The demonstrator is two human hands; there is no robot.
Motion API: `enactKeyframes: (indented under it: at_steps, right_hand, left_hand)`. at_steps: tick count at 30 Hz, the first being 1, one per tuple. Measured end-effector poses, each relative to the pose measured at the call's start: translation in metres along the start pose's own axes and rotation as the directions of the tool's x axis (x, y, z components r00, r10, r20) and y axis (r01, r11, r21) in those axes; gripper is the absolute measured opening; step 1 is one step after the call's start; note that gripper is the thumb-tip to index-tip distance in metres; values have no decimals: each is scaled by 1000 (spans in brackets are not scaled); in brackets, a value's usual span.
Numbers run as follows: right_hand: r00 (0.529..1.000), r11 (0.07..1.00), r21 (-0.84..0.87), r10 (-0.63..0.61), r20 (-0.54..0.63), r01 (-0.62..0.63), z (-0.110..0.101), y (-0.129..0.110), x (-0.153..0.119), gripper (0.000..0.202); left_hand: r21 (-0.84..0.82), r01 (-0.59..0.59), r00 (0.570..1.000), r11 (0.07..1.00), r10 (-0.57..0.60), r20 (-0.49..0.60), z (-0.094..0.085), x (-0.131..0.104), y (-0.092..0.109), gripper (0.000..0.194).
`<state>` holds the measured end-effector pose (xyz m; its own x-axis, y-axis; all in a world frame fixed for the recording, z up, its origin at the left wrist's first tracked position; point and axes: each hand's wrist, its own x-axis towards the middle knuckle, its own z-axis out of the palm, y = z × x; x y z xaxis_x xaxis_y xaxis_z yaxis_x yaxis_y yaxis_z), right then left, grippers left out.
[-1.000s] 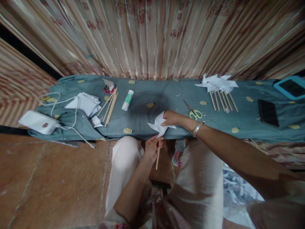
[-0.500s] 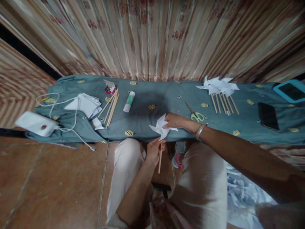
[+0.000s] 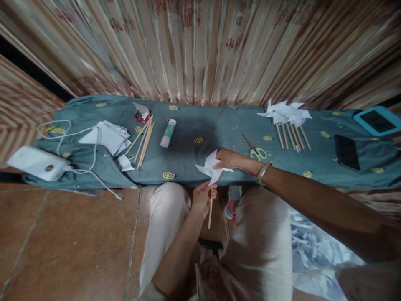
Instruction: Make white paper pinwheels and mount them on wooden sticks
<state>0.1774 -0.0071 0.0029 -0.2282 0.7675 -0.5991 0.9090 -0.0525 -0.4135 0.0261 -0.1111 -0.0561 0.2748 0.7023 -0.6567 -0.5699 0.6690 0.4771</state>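
A white paper pinwheel [image 3: 209,167] on a wooden stick [image 3: 210,211] is held over the front edge of the cloth-covered table. My left hand [image 3: 202,197] is closed round the stick just below the paper blades. From the right, my right hand [image 3: 228,159] reaches to the pinwheel, its fingers closed on the paper near the centre; some fingertips are hidden. Green-handled scissors [image 3: 257,153] lie just beyond my right wrist. Several finished pinwheels [image 3: 288,113] lie at the back right with their sticks side by side.
Left on the green cloth [image 3: 184,163] are a glue stick [image 3: 168,133], loose sticks [image 3: 145,144], a small open box [image 3: 141,113], white paper pieces [image 3: 108,136] and a white power strip [image 3: 39,163] with cables. A dark phone [image 3: 347,151] and blue-framed tablet [image 3: 379,120] lie right.
The view has shifted slightly, moving the table items a little in the picture. Both hands keep the same hold on the pinwheel.
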Motion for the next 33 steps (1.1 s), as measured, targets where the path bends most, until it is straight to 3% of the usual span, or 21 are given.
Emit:
enactKeyframes:
  at_steps: [6,23,33]
  right_hand:
    - [999,999,-3,40,10,-40,-2,-3,2,15]
    - [1000,996,89,1,6,-1,-1,-3,2,10]
    - [999,971,238,-38,0,37,2,10,8,20]
  left_hand:
    - [-2,-10,1000,1000,10,1,0,-1,0,23]
    - [-7,-12,1000,1000,11,-20,2,-4,1,27]
    - [27,10,997,1000,-8,-74,-5,-23,-8,47]
